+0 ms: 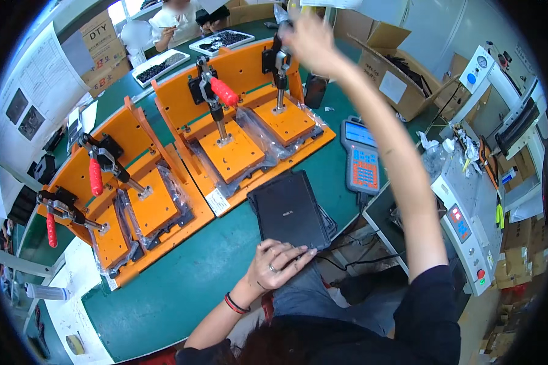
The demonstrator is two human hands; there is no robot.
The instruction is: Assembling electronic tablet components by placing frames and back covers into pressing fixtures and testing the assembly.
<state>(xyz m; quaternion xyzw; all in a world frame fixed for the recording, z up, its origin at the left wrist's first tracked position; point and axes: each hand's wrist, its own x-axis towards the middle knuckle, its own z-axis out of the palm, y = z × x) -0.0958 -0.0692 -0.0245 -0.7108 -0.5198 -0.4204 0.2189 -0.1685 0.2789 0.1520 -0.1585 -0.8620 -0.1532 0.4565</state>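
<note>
My left hand (278,265) lies over the near edge of a flat black rectangular panel (288,208), its fingers stretched out along that edge. A second dark panel (328,223) shows partly from underneath. Far off, my right hand (310,44) is raised, slightly blurred, and closed at the top of the rightmost toggle clamp (281,68); that clamp's handle is hidden by the hand. This clamp's rod stands on an orange square plate (288,123). To its left, another toggle clamp (214,103) with a red grip bears on a similar orange plate (230,155).
Two more red-handled clamps stand on the left orange fixture (141,235). A blue-grey handheld keypad device (360,157) lies to the right on the green table (182,304). Beyond are an open cardboard box (386,82), white parts trays (160,67) and another person (178,24).
</note>
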